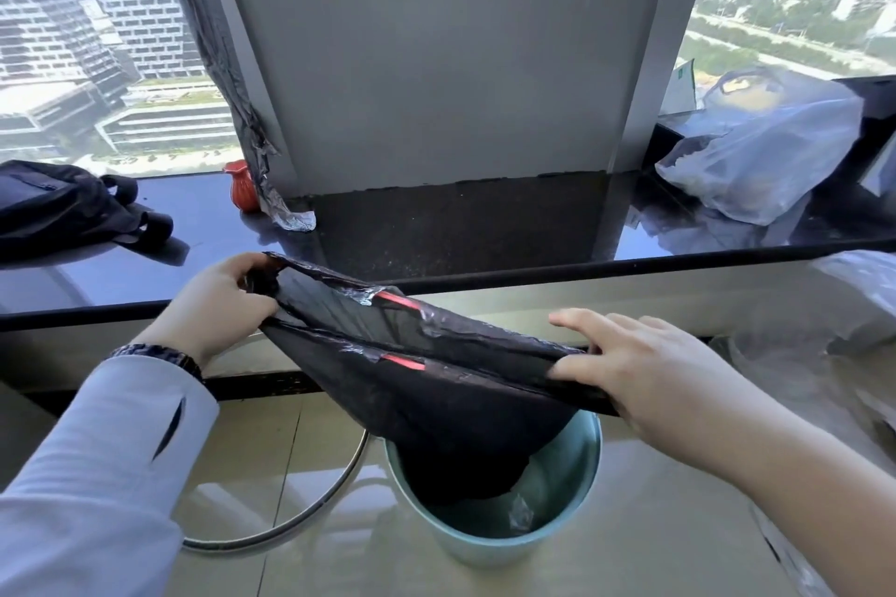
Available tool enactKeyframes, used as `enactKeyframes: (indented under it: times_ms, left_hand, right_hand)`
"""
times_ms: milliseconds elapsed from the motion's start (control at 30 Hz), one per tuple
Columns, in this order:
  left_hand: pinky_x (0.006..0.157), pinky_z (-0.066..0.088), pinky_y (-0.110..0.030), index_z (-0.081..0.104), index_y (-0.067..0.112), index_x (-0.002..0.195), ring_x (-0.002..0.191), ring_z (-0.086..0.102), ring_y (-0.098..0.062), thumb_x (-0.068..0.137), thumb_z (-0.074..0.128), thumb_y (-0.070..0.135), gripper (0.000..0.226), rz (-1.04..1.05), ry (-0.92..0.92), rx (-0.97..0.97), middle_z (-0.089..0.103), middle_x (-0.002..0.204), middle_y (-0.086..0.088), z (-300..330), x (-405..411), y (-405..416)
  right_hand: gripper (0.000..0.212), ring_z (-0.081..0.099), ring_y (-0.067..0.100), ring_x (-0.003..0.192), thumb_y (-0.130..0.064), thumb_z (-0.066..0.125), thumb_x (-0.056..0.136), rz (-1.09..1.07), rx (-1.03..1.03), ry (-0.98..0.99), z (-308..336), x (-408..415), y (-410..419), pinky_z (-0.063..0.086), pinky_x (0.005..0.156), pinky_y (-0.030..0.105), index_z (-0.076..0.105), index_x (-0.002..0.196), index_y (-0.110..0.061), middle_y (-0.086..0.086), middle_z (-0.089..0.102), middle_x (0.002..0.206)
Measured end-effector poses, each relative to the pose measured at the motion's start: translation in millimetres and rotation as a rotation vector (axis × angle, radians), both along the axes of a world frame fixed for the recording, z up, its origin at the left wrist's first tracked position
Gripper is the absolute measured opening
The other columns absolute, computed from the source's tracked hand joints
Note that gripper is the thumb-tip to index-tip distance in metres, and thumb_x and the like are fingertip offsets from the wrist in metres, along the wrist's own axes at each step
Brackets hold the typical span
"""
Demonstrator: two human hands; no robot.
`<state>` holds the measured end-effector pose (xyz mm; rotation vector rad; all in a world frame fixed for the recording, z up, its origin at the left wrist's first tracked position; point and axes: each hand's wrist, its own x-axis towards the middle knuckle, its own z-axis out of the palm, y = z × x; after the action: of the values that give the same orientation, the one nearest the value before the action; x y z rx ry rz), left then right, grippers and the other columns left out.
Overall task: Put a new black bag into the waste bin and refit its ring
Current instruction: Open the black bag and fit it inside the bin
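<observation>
Both hands, left (pixel 220 301) and right (pixel 645 373), pinch the bag (pixel 436 383) mouth, its bottom hiding inside the bin (pixel 572 514) below the fingers.

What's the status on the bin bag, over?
Left hand and right hand stretch thin black plastic bag open. Bottom dips into round teal waste bin. Metal ring on floor.

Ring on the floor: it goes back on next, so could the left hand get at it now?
Probably not yet: the left hand is gripping the black bag; otherwise the ring lies unobstructed.
</observation>
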<state>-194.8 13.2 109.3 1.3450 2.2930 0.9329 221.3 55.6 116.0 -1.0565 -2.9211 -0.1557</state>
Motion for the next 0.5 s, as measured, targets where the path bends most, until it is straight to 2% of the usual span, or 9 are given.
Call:
enactKeyframes:
  times_ms: [33, 100, 167, 233, 333, 500]
  left_hand:
    - [0.073, 0.048, -0.029, 0.064, 0.057, 0.088, 0.082, 0.063, -0.003, 0.072, 0.064, 0.004, 0.056, -0.048, 0.028, -0.012, 0.068, 0.091, 0.016, 1, 2, -1]
    - [0.073, 0.048, -0.026, 0.057, 0.071, 0.086, 0.078, 0.063, 0.003, 0.070, 0.071, 0.011, 0.064, -0.185, 0.096, -0.104, 0.068, 0.094, 0.021, 3, 9, -4]
    - [0.075, 0.049, -0.028, 0.054, 0.064, 0.103, 0.075, 0.061, 0.002, 0.063, 0.074, 0.028, 0.057, -0.300, 0.205, -0.244, 0.064, 0.105, 0.014, 2, 17, -4]
    - [0.077, 0.050, -0.029, 0.051, 0.052, 0.124, 0.075, 0.060, -0.002, 0.056, 0.072, 0.046, 0.072, -0.332, 0.301, -0.307, 0.055, 0.112, 0.009, -2, 26, -3]
    - [0.087, 0.052, -0.036, 0.045, 0.047, 0.134, 0.088, 0.060, -0.011, 0.048, 0.069, 0.065, 0.092, -0.328, 0.367, -0.315, 0.051, 0.112, 0.010, -9, 40, -3]
    - [0.091, 0.052, -0.037, 0.037, 0.044, 0.140, 0.106, 0.060, -0.018, 0.049, 0.066, 0.069, 0.099, -0.320, 0.433, -0.333, 0.049, 0.127, 0.009, -25, 54, -6]
  right_hand:
    - [0.050, 0.054, 0.016, 0.125, -0.024, 0.066, 0.084, -0.080, -0.034, -0.023, 0, 4, 4, 0.048, 0.097, 0.034, 0.056, 0.129, -0.043, -0.009, 0.041, 0.154]
    - [0.055, 0.049, 0.012, 0.127, -0.047, 0.066, 0.080, -0.222, -0.090, -0.040, 4, 11, 12, 0.045, 0.099, 0.031, 0.051, 0.132, -0.041, -0.017, 0.043, 0.145]
    - [0.066, 0.051, 0.011, 0.121, -0.057, 0.070, 0.069, -0.314, -0.128, 0.004, 5, 21, 20, 0.049, 0.093, 0.031, 0.052, 0.129, -0.037, -0.018, 0.048, 0.134]
    - [0.076, 0.050, 0.011, 0.119, -0.063, 0.070, 0.060, -0.366, -0.178, 0.022, 4, 28, 25, 0.052, 0.086, 0.032, 0.051, 0.127, -0.034, -0.018, 0.048, 0.128]
    - [0.090, 0.048, 0.010, 0.119, -0.069, 0.066, 0.050, -0.397, -0.286, 0.022, -3, 34, 31, 0.051, 0.082, 0.032, 0.045, 0.130, -0.032, -0.018, 0.044, 0.123]
    - [0.100, 0.051, 0.014, 0.121, -0.062, 0.075, 0.055, -0.432, -0.332, 0.012, -23, 34, 42, 0.046, 0.079, 0.029, 0.036, 0.140, -0.024, -0.011, 0.049, 0.128]
